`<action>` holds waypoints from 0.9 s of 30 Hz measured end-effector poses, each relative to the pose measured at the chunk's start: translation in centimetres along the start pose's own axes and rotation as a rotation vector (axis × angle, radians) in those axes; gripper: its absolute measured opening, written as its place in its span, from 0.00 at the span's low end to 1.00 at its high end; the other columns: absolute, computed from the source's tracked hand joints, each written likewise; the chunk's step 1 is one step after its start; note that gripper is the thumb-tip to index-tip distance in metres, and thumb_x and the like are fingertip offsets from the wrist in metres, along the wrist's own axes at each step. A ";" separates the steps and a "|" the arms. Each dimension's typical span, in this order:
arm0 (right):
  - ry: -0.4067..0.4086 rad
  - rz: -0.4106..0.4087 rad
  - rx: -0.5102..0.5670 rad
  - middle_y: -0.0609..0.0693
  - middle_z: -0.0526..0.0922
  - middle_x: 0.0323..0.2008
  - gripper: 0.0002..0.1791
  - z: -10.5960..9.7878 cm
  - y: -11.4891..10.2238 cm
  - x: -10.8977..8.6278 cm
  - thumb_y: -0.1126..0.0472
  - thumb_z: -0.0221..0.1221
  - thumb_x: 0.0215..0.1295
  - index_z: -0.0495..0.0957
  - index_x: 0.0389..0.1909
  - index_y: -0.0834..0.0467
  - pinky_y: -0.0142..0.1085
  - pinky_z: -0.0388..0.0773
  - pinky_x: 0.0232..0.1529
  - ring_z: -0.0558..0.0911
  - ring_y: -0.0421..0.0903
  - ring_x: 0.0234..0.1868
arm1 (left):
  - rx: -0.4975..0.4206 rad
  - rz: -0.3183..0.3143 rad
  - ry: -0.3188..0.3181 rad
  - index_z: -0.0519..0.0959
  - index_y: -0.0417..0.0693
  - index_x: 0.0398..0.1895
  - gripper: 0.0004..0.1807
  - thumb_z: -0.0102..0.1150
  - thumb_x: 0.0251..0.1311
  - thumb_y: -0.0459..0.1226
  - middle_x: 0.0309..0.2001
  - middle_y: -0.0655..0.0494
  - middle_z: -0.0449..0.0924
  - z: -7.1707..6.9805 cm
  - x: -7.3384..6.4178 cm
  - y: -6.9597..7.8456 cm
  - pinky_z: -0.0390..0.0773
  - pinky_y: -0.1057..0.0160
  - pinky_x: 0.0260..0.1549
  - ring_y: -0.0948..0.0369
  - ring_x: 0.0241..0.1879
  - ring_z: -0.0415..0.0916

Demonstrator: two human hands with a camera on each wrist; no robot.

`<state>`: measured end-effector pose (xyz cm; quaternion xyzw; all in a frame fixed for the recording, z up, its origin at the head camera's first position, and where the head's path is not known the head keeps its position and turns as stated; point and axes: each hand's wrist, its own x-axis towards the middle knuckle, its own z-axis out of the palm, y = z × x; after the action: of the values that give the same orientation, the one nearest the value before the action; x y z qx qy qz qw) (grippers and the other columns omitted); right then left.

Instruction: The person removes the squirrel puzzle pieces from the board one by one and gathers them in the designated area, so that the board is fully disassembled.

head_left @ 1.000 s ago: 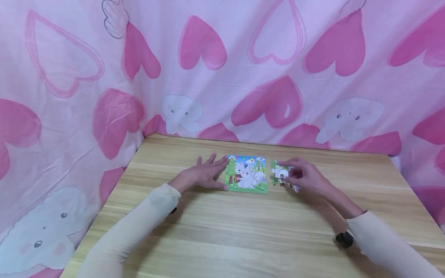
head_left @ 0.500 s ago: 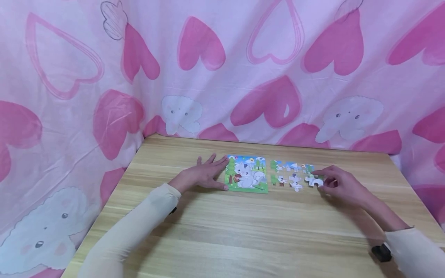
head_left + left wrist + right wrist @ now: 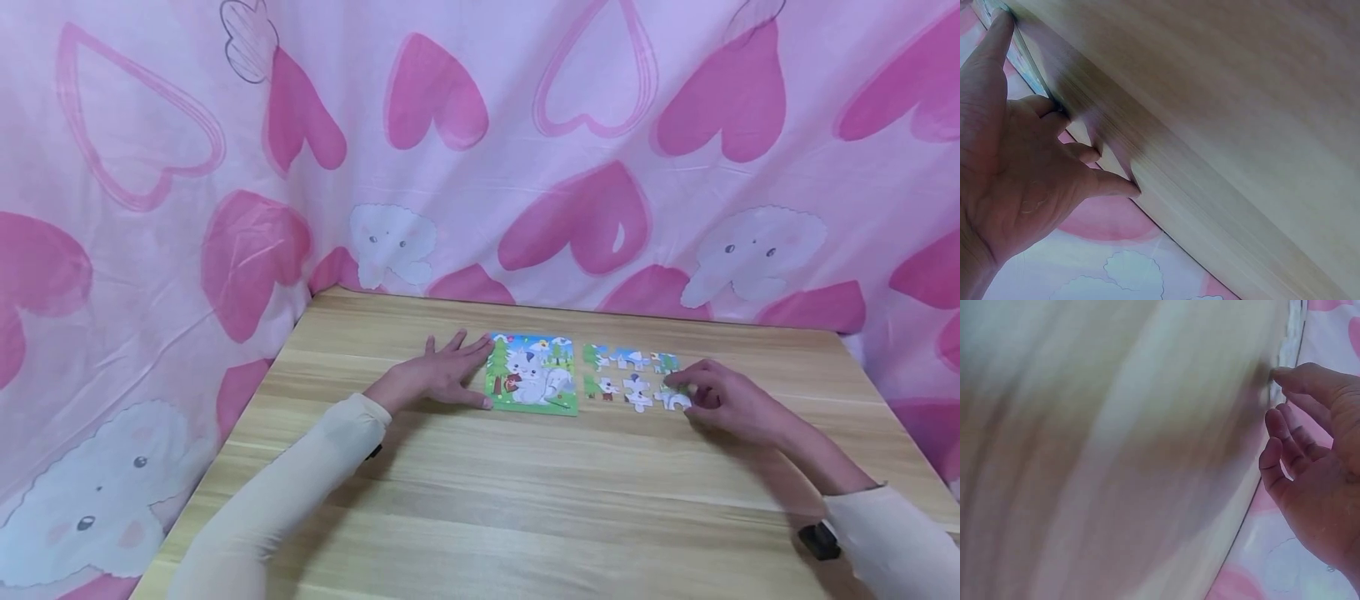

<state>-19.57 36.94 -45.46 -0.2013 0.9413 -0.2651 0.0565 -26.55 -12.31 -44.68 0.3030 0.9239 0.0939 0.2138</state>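
Note:
In the head view a square picture card (image 3: 531, 375) of a white cartoon animal among green trees lies flat on the table. My left hand (image 3: 448, 377) rests beside it with fingers spread, its thumb and a fingertip on the card's left edge. To the card's right, several jigsaw pieces lie in two rows, among them a lower middle piece (image 3: 637, 392). My right hand (image 3: 731, 402) pinches the lower right jigsaw piece (image 3: 670, 398) between thumb and index finger, at the end of its row. In the right wrist view the other fingers of this right hand (image 3: 1316, 444) curl loosely.
The wood-grain table (image 3: 480, 508) reaches back to a pink heart-patterned curtain (image 3: 450, 183), which also hangs along the left side. An upper right jigsaw piece (image 3: 665, 362) sits just behind the right fingertips. Dark wrist devices, such as the right one (image 3: 819, 542), hang under both cuffs.
My right hand has moved right from over the middle pieces, uncovering them, and brought a jigsaw piece down at the lower row's right end. The left hand stays put.

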 end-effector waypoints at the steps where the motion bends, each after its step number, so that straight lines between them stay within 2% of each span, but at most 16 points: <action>1: 0.009 -0.009 -0.003 0.52 0.81 0.47 0.24 0.0 -0.2 0.1 0.67 0.73 0.61 0.85 0.60 0.54 0.29 0.79 0.35 0.78 0.38 0.39 | 0.000 -0.001 -0.001 0.37 0.60 0.88 0.61 0.58 0.64 0.71 0.89 0.61 0.31 0.0 0.0 0.0 0.28 0.21 0.76 0.43 0.87 0.25; 6: 0.054 -0.042 -0.007 0.49 0.83 0.42 0.18 0.4 -2.1 1.5 0.66 0.73 0.61 0.87 0.52 0.53 0.30 0.79 0.35 0.79 0.41 0.40 | -0.002 -0.004 -0.007 0.37 0.60 0.88 0.61 0.58 0.64 0.71 0.89 0.61 0.31 0.0 -0.2 -0.1 0.28 0.20 0.76 0.43 0.87 0.25; 11: 0.054 -0.058 0.023 0.50 0.84 0.42 0.14 2.0 -5.5 3.7 0.65 0.70 0.65 0.87 0.51 0.56 0.31 0.81 0.38 0.80 0.42 0.41 | -0.006 0.002 -0.003 0.37 0.60 0.88 0.61 0.58 0.64 0.71 0.89 0.61 0.31 0.0 -0.1 -0.1 0.28 0.20 0.76 0.43 0.87 0.25; 16: 0.019 -0.052 0.140 0.54 0.86 0.50 0.16 4.7 -9.5 5.9 0.62 0.69 0.68 0.85 0.56 0.58 0.33 0.83 0.43 0.83 0.44 0.44 | -0.007 0.002 -0.002 0.37 0.61 0.88 0.61 0.58 0.64 0.71 0.89 0.62 0.31 0.1 0.0 -0.1 0.28 0.20 0.76 0.43 0.87 0.25; 20: -0.041 -0.031 0.228 0.54 0.86 0.54 0.19 7.1 -12.9 7.7 0.62 0.69 0.68 0.83 0.59 0.56 0.37 0.82 0.46 0.82 0.45 0.46 | 0.000 -0.006 -0.001 0.37 0.61 0.88 0.61 0.58 0.64 0.72 0.89 0.62 0.31 0.2 0.0 -0.2 0.28 0.21 0.76 0.43 0.87 0.25; 25: -0.105 -0.036 0.281 0.53 0.85 0.53 0.24 9.2 -15.9 9.9 0.65 0.70 0.66 0.81 0.63 0.54 0.34 0.80 0.40 0.80 0.45 0.41 | 0.006 -0.007 -0.002 0.36 0.61 0.88 0.61 0.57 0.63 0.73 0.89 0.62 0.30 0.1 0.1 -0.2 0.28 0.21 0.76 0.43 0.87 0.25; 27: -0.109 -0.050 0.263 0.53 0.84 0.54 0.24 9.8 -16.6 10.7 0.65 0.71 0.66 0.82 0.62 0.53 0.34 0.80 0.39 0.79 0.44 0.40 | 0.003 -0.008 -0.001 0.37 0.61 0.88 0.61 0.57 0.63 0.72 0.89 0.62 0.30 0.1 0.2 -0.2 0.28 0.21 0.76 0.44 0.87 0.25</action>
<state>-21.45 15.00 -45.20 -0.2296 0.8888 -0.3760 0.1266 -26.74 -12.33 -44.91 0.2997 0.9252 0.0913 0.2143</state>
